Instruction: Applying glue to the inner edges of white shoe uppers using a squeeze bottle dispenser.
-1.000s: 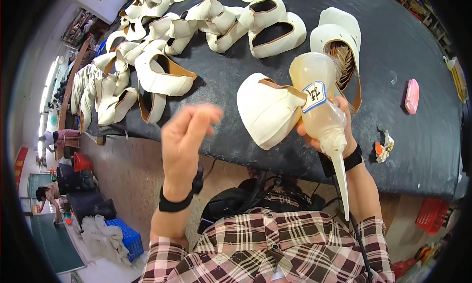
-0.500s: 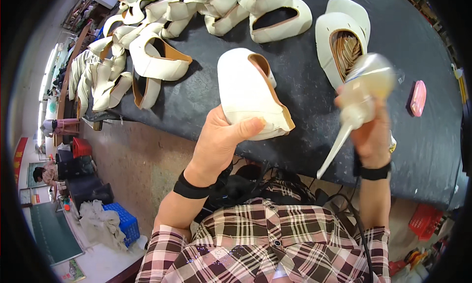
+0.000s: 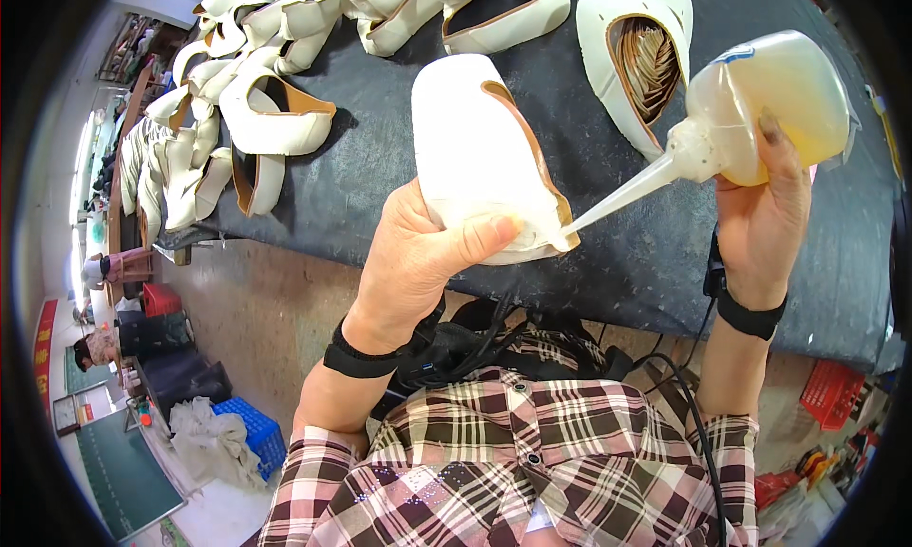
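My left hand point(image 3: 418, 262) grips a cream shoe upper point(image 3: 480, 153) with a tan lining, held up over the near edge of the dark table point(image 3: 627, 253). My right hand point(image 3: 765, 219) holds a squeeze bottle point(image 3: 769, 105) of yellowish liquid, tilted so that its long white nozzle point(image 3: 617, 198) points left and touches the rear edge of the upper. Both wrists wear black bands.
Several more cream uppers point(image 3: 275, 120) lie in rows across the table's far left and back. One upper with a woven insole point(image 3: 636, 58) lies behind the bottle. A blue crate point(image 3: 252, 433) and a red crate point(image 3: 831, 395) stand on the floor. People sit at far left point(image 3: 95, 348).
The left hand has raised the upper closer to me. The right hand has turned the bottle from nozzle-down to nozzle-left, and the tip now meets the upper's edge.
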The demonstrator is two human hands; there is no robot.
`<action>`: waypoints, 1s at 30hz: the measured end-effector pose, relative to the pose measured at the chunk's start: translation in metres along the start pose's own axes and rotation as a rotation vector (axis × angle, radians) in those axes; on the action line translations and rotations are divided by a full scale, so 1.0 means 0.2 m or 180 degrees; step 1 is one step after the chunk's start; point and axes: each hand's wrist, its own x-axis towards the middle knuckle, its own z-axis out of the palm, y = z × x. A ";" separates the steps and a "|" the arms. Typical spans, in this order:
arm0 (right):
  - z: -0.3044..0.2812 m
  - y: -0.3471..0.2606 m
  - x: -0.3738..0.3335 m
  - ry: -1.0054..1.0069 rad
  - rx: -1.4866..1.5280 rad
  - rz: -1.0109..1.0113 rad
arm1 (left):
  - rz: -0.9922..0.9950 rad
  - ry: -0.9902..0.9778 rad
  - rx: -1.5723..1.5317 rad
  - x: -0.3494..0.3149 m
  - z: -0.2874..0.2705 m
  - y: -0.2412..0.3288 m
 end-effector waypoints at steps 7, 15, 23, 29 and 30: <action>0.02 0.02 0.02 -0.0099 0.0185 0.0148 | 0.0084 0.0044 0.0006 -0.01 -0.02 0.01; 0.02 0.03 0.02 -0.0008 0.0232 0.0120 | 0.0049 0.0153 -0.0094 -0.01 -0.04 0.01; -0.02 0.06 0.01 -0.0045 0.0536 0.0380 | 0.0016 0.0077 -0.0117 0.00 -0.05 0.01; -0.02 0.06 0.01 -0.0004 0.0639 0.0452 | 0.0029 0.0117 -0.0098 0.02 -0.04 0.00; -0.03 0.06 0.01 -0.0046 0.0685 0.0453 | 0.0031 0.0124 -0.0100 0.02 -0.05 0.00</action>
